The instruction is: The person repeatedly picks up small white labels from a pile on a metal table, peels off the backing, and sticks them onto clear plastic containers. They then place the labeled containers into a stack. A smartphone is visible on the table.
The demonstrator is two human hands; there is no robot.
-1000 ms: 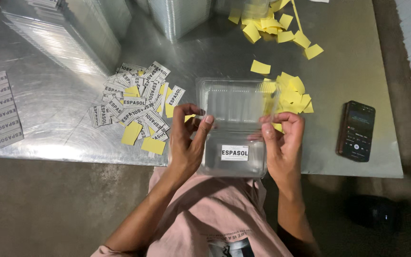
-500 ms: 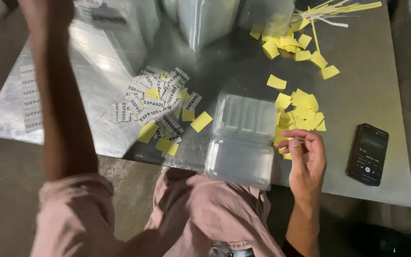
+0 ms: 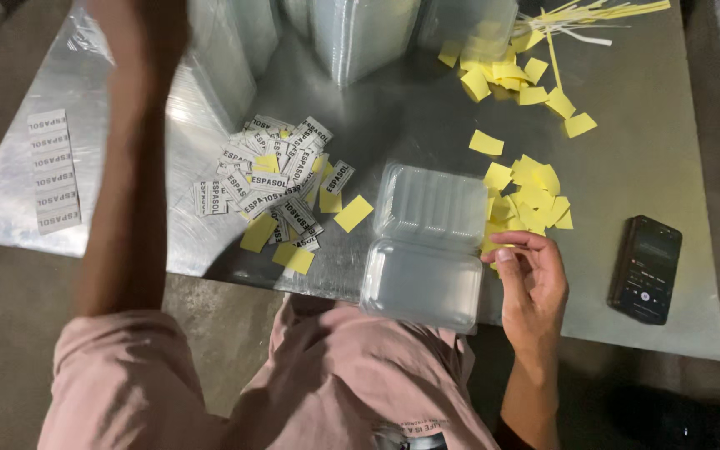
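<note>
A clear plastic clamshell container point(image 3: 427, 250) lies on the metal table point(image 3: 643, 158), at its front edge and over my lap. My right hand point(image 3: 533, 279) rests just right of it, fingers loosely curled and nothing gripped, its fingertips at a heap of yellow paper slips point(image 3: 531, 200). My left arm is raised along the left side. My left hand point(image 3: 139, 29) is blurred at the top edge near stacked clear containers point(image 3: 227, 58), and its grip cannot be made out. A pile of white printed labels mixed with yellow slips point(image 3: 272, 187) lies left of the container.
A black phone point(image 3: 646, 268) with its screen lit lies at the right. A strip of white labels point(image 3: 50, 171) sits at the far left. More yellow slips and thin yellow strips point(image 3: 527, 75) lie at the back, behind them more stacked clear containers point(image 3: 368, 33).
Both hands have left the container. My left arm has swung up and to the left, and my right hand has moved to the yellow slips. The white label no longer shows on the container.
</note>
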